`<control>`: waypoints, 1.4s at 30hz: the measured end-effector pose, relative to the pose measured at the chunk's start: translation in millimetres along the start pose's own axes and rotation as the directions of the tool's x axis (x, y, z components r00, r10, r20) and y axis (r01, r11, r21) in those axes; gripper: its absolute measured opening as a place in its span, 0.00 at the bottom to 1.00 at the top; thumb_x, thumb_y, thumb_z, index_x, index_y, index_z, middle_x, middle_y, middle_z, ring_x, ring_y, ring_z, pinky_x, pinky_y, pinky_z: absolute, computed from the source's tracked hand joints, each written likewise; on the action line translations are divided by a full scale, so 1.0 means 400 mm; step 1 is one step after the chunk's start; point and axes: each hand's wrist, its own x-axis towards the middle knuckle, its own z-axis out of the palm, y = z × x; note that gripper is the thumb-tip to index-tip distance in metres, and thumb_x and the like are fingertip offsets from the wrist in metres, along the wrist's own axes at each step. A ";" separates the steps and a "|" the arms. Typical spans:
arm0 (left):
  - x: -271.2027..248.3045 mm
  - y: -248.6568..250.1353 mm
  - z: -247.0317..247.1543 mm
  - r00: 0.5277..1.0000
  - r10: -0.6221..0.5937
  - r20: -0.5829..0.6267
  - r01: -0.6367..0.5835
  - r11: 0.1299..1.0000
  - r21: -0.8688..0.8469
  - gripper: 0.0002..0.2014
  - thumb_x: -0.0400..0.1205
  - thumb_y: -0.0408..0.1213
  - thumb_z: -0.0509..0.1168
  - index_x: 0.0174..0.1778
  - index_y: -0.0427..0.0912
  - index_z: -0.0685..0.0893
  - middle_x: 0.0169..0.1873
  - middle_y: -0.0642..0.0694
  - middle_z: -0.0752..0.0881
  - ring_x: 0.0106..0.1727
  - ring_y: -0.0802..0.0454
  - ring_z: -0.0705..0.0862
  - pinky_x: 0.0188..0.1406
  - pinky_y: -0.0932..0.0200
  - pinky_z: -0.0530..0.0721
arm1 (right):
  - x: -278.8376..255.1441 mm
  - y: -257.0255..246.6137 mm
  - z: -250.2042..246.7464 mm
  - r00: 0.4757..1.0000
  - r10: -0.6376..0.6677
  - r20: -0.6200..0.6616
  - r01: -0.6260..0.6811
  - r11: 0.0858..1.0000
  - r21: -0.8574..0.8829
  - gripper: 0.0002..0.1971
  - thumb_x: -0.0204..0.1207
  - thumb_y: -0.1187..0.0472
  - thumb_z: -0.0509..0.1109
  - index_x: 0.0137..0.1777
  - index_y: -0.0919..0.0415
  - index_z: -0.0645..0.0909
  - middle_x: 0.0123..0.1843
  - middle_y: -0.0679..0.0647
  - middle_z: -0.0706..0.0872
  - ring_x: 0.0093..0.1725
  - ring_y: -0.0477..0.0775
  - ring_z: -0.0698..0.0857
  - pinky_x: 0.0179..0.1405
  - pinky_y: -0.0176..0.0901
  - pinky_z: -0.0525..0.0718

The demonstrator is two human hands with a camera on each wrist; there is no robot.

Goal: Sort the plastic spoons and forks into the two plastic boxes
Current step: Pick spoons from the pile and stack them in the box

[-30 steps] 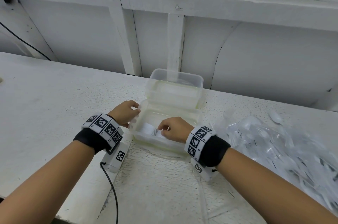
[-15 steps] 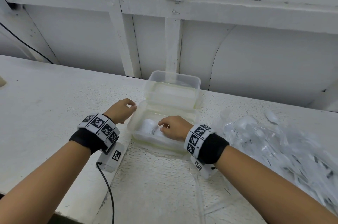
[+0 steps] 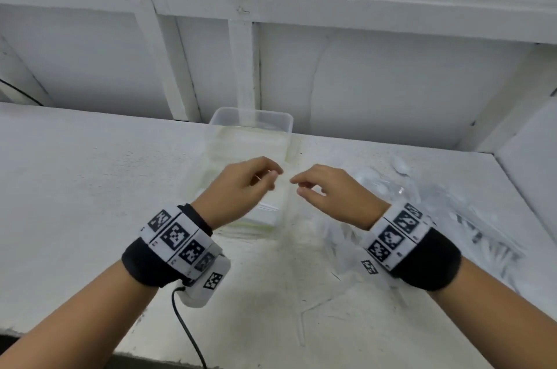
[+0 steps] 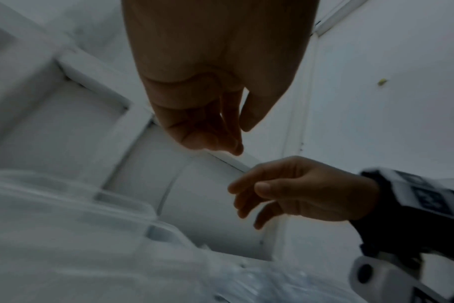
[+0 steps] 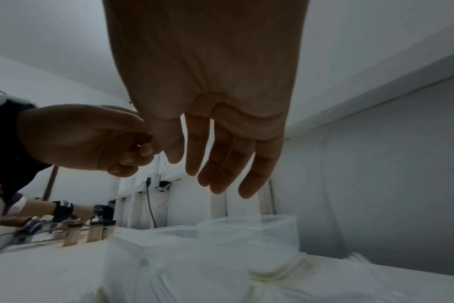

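Two clear plastic boxes stand end to end on the white table: the near box holds white cutlery, and the far box lies behind it. A heap of plastic-wrapped spoons and forks lies to the right. My left hand hovers above the near box with its fingers curled and thumb against the fingertips; I make out nothing between them. My right hand hovers just right of it, fingers relaxed and empty. The two hands nearly touch.
A white wall with beams rises close behind the boxes. A black cable hangs from my left wrist over the table's front edge. At the far left of the right wrist view, another person's hand works beside wooden pieces.
Both hands have lifted up from the near box. The right hand let go of the cutlery it was laying inside, and the left hand left the box's side.
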 end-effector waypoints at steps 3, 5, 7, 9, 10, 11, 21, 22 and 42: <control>-0.006 0.038 0.098 0.970 0.086 0.226 -0.092 0.996 0.014 0.08 0.84 0.38 0.60 0.53 0.45 0.84 0.35 0.62 0.82 0.36 0.68 0.80 0.41 0.74 0.76 | -0.115 0.065 -0.025 0.995 0.094 -0.030 -0.094 0.996 0.001 0.14 0.81 0.57 0.64 0.64 0.55 0.81 0.55 0.51 0.85 0.52 0.43 0.81 0.43 0.20 0.69; -0.004 0.046 0.164 0.928 0.117 0.353 -0.153 0.985 0.077 0.10 0.84 0.39 0.60 0.56 0.44 0.84 0.41 0.57 0.84 0.40 0.64 0.79 0.41 0.75 0.73 | -0.193 0.106 -0.033 0.984 0.171 -0.046 -0.171 0.985 0.001 0.13 0.80 0.58 0.65 0.63 0.55 0.82 0.54 0.50 0.85 0.50 0.41 0.80 0.43 0.18 0.69; 0.000 0.049 0.223 0.885 0.122 0.450 -0.206 0.968 0.143 0.11 0.84 0.40 0.59 0.58 0.43 0.83 0.48 0.50 0.84 0.44 0.57 0.79 0.43 0.72 0.72 | -0.266 0.140 -0.035 0.965 0.254 -0.062 -0.254 0.967 0.002 0.13 0.80 0.58 0.66 0.63 0.55 0.82 0.53 0.49 0.86 0.48 0.40 0.80 0.42 0.17 0.70; 0.005 0.050 0.273 0.853 0.113 0.509 -0.251 0.945 0.211 0.12 0.85 0.41 0.58 0.59 0.43 0.83 0.53 0.46 0.82 0.51 0.52 0.80 0.48 0.67 0.72 | -0.333 0.166 -0.032 0.942 0.327 -0.076 -0.327 0.945 0.011 0.13 0.80 0.59 0.66 0.63 0.55 0.82 0.53 0.49 0.86 0.48 0.40 0.81 0.41 0.17 0.71; 0.008 0.048 0.295 0.843 0.107 0.528 -0.282 0.923 0.262 0.13 0.85 0.41 0.58 0.61 0.43 0.82 0.56 0.45 0.80 0.55 0.50 0.79 0.51 0.65 0.73 | -0.362 0.177 -0.029 0.929 0.362 -0.080 -0.362 0.932 0.020 0.13 0.80 0.59 0.66 0.63 0.55 0.82 0.52 0.49 0.86 0.48 0.41 0.81 0.41 0.18 0.71; 0.011 0.046 0.316 0.833 0.100 0.544 -0.320 0.889 0.328 0.14 0.85 0.41 0.57 0.64 0.44 0.80 0.59 0.45 0.78 0.59 0.48 0.77 0.54 0.62 0.73 | -0.389 0.184 -0.025 0.915 0.395 -0.084 -0.394 0.919 0.027 0.13 0.80 0.59 0.66 0.63 0.55 0.82 0.51 0.48 0.85 0.48 0.41 0.82 0.41 0.20 0.72; 0.022 0.035 0.385 0.811 0.037 0.584 -0.469 0.638 0.611 0.23 0.83 0.55 0.55 0.68 0.43 0.75 0.64 0.44 0.70 0.63 0.45 0.69 0.60 0.53 0.69 | -0.465 0.207 0.021 0.883 0.461 -0.090 -0.468 0.881 -0.076 0.12 0.80 0.56 0.65 0.60 0.50 0.85 0.44 0.46 0.75 0.47 0.47 0.76 0.39 0.26 0.67; 0.019 0.032 0.381 0.809 0.034 0.587 -0.468 0.642 0.607 0.24 0.83 0.57 0.54 0.67 0.43 0.76 0.64 0.44 0.70 0.63 0.45 0.69 0.61 0.53 0.69 | -0.458 0.208 0.028 0.895 0.429 -0.119 -0.441 0.891 -0.107 0.11 0.79 0.57 0.68 0.59 0.50 0.86 0.43 0.47 0.74 0.47 0.49 0.75 0.37 0.26 0.65; 0.000 0.021 0.339 0.831 0.034 0.556 -0.381 0.762 0.524 0.22 0.85 0.56 0.50 0.70 0.52 0.75 0.65 0.49 0.72 0.63 0.49 0.70 0.61 0.58 0.67 | -0.394 0.200 0.087 0.965 0.138 -0.225 -0.241 0.807 -0.539 0.11 0.53 0.61 0.82 0.30 0.58 0.81 0.35 0.51 0.79 0.32 0.52 0.79 0.27 0.43 0.76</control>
